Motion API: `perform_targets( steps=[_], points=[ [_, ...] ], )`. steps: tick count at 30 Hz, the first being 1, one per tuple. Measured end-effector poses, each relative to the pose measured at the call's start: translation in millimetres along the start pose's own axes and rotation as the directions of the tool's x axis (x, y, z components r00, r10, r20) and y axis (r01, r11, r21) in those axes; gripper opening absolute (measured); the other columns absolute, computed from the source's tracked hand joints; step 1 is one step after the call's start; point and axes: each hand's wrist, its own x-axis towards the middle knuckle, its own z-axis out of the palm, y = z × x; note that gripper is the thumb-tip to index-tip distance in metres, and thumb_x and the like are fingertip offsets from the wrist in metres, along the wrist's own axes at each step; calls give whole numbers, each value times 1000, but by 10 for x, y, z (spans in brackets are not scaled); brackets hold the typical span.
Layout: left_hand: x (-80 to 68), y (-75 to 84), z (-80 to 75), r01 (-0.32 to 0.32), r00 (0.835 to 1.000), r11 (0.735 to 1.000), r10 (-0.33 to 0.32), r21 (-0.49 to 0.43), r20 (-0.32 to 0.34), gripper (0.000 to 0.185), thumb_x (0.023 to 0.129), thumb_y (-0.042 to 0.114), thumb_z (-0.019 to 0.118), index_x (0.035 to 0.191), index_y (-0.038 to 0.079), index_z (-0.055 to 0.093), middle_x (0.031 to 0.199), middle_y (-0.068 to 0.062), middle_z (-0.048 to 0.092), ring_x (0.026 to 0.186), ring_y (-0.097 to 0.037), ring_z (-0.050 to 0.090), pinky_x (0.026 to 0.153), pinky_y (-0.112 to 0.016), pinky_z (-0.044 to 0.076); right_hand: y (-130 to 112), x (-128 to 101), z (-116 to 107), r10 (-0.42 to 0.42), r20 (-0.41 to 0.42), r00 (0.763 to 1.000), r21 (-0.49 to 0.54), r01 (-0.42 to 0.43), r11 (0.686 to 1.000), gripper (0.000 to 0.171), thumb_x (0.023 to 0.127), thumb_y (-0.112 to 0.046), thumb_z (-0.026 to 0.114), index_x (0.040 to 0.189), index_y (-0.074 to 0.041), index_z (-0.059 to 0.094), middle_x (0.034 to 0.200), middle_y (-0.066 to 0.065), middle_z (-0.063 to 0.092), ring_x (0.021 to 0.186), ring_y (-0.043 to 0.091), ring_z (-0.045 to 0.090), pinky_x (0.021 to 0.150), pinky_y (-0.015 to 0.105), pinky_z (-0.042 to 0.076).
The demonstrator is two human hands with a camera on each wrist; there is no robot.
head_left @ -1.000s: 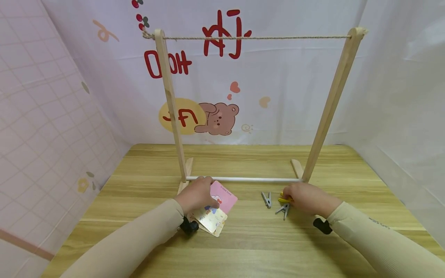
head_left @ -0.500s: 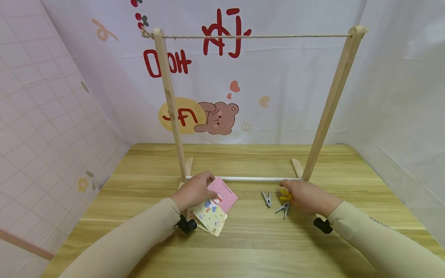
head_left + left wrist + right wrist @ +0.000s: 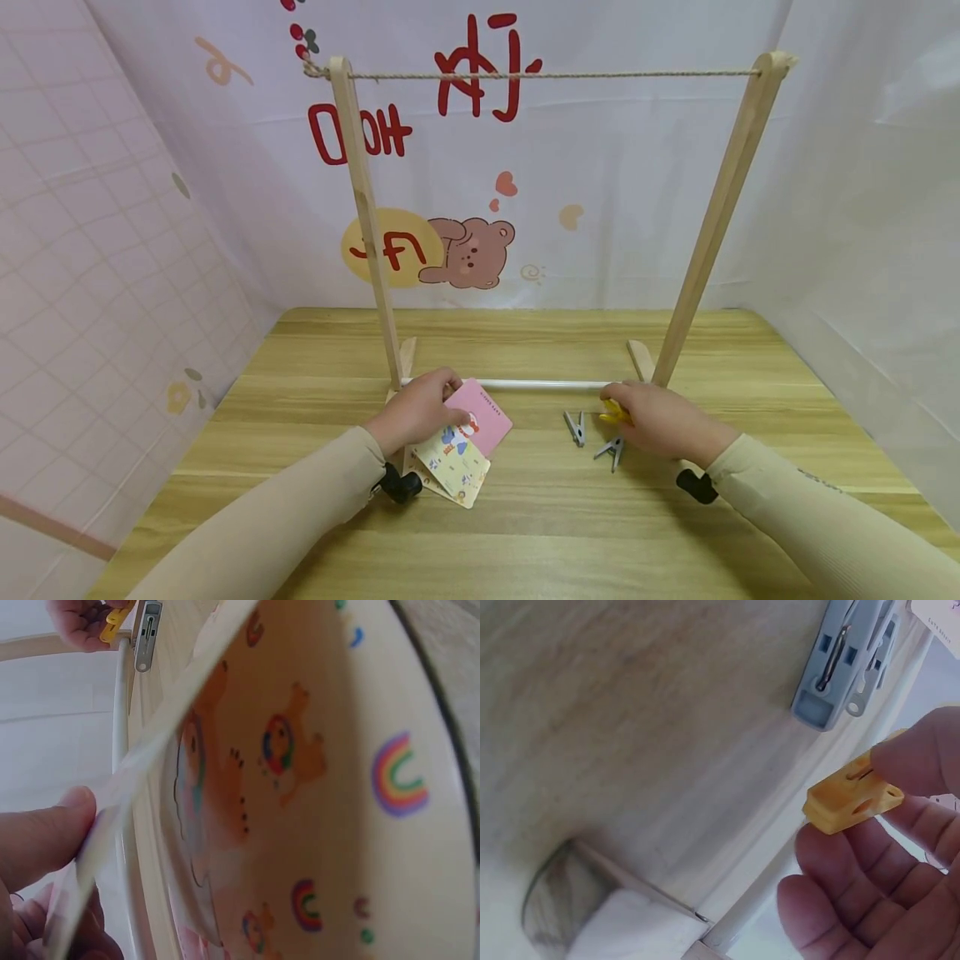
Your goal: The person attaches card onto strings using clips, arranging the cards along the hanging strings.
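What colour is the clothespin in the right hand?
Yellow. The clothespin pinched by the right hand shows best in the right wrist view.

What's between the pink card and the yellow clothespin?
The head view shows one grey clothespin lying on the table between the pink card and the yellow clothespin, which the right hand holds.

The table (image 3: pixel 525 533) has a light wood-grain top that extends on all sides of the left hand (image 3: pixel 415 410) and the right hand (image 3: pixel 666 423). The first grey clothespin (image 3: pixel 576 430) rests on it between the grips, nearer the right one. The second grey clothespin (image 3: pixel 611 452) rests just beside the right grip, on the wearer's side. Beyond both grips, a wooden stand (image 3: pixel 705 225) bears on the tabletop, partly hidden by the hands.
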Motion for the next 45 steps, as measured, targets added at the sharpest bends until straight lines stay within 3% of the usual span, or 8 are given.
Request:
perform_targets(
  steps=[14, 26, 33, 45],
  points=[
    [20, -26, 2, -56, 997, 998, 53, -42, -64, 25, 99, 26, 75, 119, 16, 63, 93, -1, 68, 70, -14, 66, 64, -31, 55, 7, 38, 26, -34, -107, 994, 50, 39, 998, 32, 90, -4, 75, 120, -5, 64, 89, -6, 64, 73, 4, 54, 66, 27, 50],
    [6, 22, -15, -145, 980, 984, 130, -99, -149, 17, 101, 25, 73, 112, 15, 66, 93, -1, 67, 75, -14, 64, 66, -31, 54, -74, 79, 1, -25, -200, 980, 133, 52, 990, 27, 95, -9, 72, 120, -5, 64, 92, -7, 68, 78, 4, 61, 69, 26, 55],
    [1, 33, -18, -190, 970, 972, 165, -135, -179, 16, 100, 25, 74, 110, 16, 66, 97, -2, 67, 78, -14, 65, 66, -30, 56, -127, 101, 0, -68, -289, 955, 169, 120, 978, 27, 93, -5, 76, 117, -6, 65, 95, -6, 70, 80, 4, 64, 68, 26, 56],
    [-50, 91, -21, -265, 953, 942, 223, -205, -205, 14, 103, 26, 71, 111, 16, 66, 98, -2, 67, 79, -16, 62, 65, -26, 54, -266, 138, -34, -130, -454, 881, 247, 264, 932, 33, 88, 6, 79, 115, -6, 66, 95, -3, 67, 77, 3, 65, 67, 23, 58]
  ],
)
